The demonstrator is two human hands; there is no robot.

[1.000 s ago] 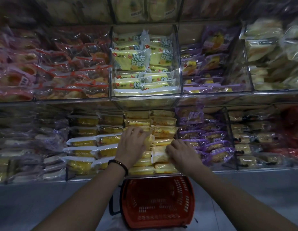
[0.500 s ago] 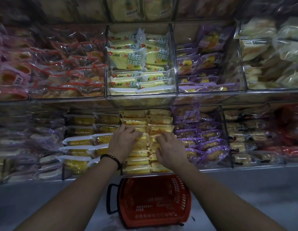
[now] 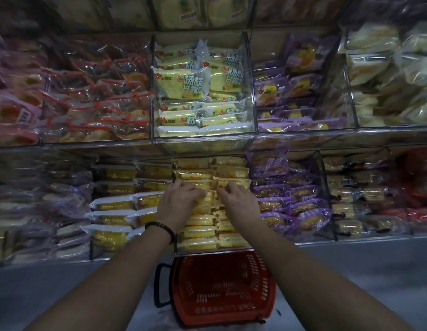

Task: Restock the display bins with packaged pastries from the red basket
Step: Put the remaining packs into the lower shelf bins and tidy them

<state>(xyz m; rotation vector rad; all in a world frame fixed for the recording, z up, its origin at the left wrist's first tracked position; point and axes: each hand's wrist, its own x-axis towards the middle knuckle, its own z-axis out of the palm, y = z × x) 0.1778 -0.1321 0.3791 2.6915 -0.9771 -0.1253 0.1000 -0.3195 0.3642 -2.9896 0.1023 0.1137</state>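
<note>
arms out fwd, left hand (image 3: 179, 204) & right hand (image 3: 241, 203) palms down, pinching yellow packs (image 3: 210, 199) in bin (image 3: 207, 251).

Yellow packets (image 3: 200, 232) fill the lower bin (image 3: 207, 251); the clear upper bin (image 3: 207, 145) overhangs its back; red basket (image 3: 222, 290) open-topped below.

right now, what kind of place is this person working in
Probably a shop's packaged bakery aisle: rows of clear display bins, each filled with wrapped pastries sorted by kind, and a red shopping basket set down below them.
</note>
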